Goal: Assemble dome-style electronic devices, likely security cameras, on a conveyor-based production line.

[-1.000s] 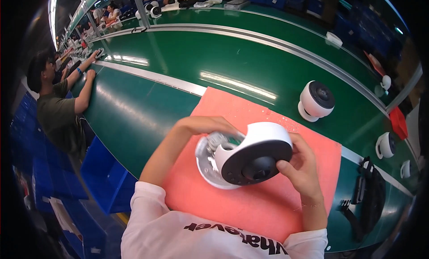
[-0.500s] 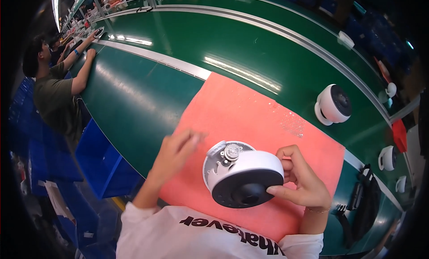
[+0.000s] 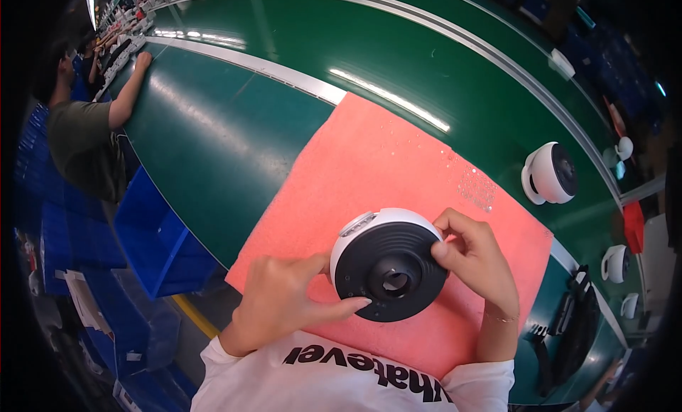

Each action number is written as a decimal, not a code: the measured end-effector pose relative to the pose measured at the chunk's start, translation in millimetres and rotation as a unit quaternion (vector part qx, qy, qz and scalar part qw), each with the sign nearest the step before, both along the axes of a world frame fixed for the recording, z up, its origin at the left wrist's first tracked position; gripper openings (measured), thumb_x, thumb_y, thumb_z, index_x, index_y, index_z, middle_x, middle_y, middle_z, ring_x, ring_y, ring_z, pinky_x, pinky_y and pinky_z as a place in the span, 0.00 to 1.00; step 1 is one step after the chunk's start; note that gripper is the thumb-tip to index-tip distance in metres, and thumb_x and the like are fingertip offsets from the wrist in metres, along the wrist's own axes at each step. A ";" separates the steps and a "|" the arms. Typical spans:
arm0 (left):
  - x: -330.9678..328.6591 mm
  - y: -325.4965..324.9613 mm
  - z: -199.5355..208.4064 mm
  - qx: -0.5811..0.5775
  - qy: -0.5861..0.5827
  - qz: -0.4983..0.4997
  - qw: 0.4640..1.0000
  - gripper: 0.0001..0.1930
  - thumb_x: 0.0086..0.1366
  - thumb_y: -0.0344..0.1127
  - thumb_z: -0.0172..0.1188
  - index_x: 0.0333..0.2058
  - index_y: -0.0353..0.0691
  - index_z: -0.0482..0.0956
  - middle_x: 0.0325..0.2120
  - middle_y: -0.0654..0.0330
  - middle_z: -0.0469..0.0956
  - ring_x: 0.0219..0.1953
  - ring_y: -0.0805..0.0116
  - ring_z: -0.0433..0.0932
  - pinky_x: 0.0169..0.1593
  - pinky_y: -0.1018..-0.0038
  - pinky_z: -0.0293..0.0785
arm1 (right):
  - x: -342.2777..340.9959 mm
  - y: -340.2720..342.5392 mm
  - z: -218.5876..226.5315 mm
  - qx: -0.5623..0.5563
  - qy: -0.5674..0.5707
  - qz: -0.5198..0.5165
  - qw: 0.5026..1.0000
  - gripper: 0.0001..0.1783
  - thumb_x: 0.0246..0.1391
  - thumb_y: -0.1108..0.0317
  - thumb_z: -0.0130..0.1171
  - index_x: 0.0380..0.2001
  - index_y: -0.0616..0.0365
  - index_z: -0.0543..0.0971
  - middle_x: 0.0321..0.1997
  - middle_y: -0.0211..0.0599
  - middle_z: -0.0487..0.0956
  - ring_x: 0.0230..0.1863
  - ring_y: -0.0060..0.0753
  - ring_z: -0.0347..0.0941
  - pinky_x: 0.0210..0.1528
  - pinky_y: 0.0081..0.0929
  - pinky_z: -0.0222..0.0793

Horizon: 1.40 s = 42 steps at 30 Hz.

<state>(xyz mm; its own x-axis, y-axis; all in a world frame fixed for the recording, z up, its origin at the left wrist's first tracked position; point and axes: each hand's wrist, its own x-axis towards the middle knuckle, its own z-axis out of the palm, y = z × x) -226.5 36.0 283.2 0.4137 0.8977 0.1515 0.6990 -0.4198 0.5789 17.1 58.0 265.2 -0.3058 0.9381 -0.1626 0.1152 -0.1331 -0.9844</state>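
Observation:
A round white security camera housing (image 3: 415,293) with a black front and a ringed hole at its centre is held between my two hands above the pink foam mat (image 3: 320,170). Its black face is turned up toward me. My left hand (image 3: 284,295) grips its left rim, thumb lying on the black face and fingers at the white side. My right hand (image 3: 476,256) pinches the upper right rim between thumb and bent fingers. The back of the housing is hidden.
On the green conveyor belt (image 3: 298,39) at the right stands a white camera (image 3: 550,173) on a round foot. A black bundle with cables (image 3: 575,320) lies at the bench's right. Blue bins (image 3: 160,234) stand below on the left, near a seated co-worker (image 3: 82,142).
My left hand has come in from the mat's left and taken hold of the housing. The housing has tipped, its black face more upward and its inner parts out of sight.

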 end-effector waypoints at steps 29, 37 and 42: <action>-2.4 18.7 6.4 -0.062 0.134 -0.003 0.989 0.25 0.41 0.57 0.64 0.12 0.37 0.73 0.03 0.58 0.64 0.07 0.62 0.66 0.14 0.71 0.62 | -25.5 -4.6 15.2 0.415 -0.243 0.147 0.865 0.14 0.40 0.67 0.58 0.35 0.50 0.78 0.43 0.30 0.72 0.44 0.34 0.65 0.44 0.31 0.59; -10.8 23.6 -3.9 -0.089 0.160 -0.007 0.983 0.25 0.41 0.55 0.64 0.12 0.35 0.74 0.03 0.58 0.65 0.07 0.62 0.67 0.15 0.72 0.64 | -36.3 13.1 -7.5 0.344 -0.234 -0.080 0.906 0.18 0.46 0.62 0.55 0.40 0.59 0.73 0.38 0.46 0.74 0.38 0.46 0.71 0.39 0.36 0.65; -5.4 20.1 2.6 -0.134 0.102 0.017 0.986 0.25 0.42 0.55 0.64 0.11 0.36 0.73 0.04 0.58 0.66 0.08 0.62 0.68 0.16 0.72 0.64 | -30.4 9.1 -10.8 0.264 -0.281 -0.041 0.922 0.16 0.51 0.58 0.51 0.34 0.61 0.74 0.21 0.44 0.73 0.20 0.44 0.70 0.23 0.35 0.65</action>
